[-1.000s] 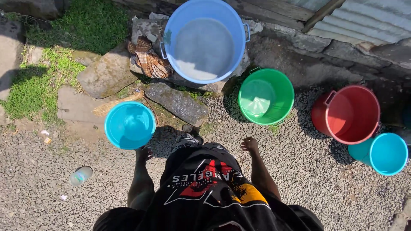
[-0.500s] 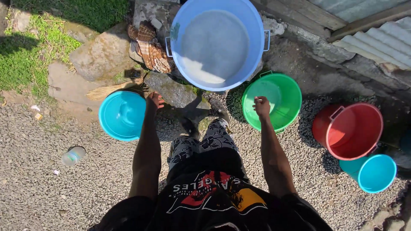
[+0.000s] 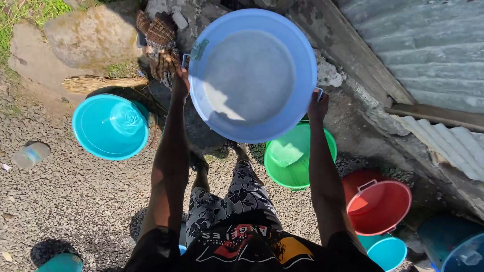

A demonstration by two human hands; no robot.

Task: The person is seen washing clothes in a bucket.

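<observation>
A big light-blue plastic basin [image 3: 252,75] with water in it fills the top middle of the head view. My left hand [image 3: 179,80] grips its left handle and my right hand [image 3: 317,106] grips its right handle, both arms stretched forward. Below the basin I see my patterned shorts and dark shirt. A turquoise basin [image 3: 110,127] with water stands on the gravel to the left of my left arm. A green bucket [image 3: 297,160] sits just under the blue basin's near rim, beside my right arm.
A red bucket [image 3: 380,204] and a small turquoise bucket [image 3: 387,252] stand at the right. Rocks [image 3: 85,38], a straw broom [image 3: 103,83] and a brown cloth [image 3: 159,40] lie at the upper left. A corrugated metal wall [image 3: 418,55] runs along the right. A clear bottle [image 3: 31,153] lies on the gravel.
I have stepped closer. Both hands rose from near the turquoise basin and the green bucket and now grip the big blue basin's two handles.
</observation>
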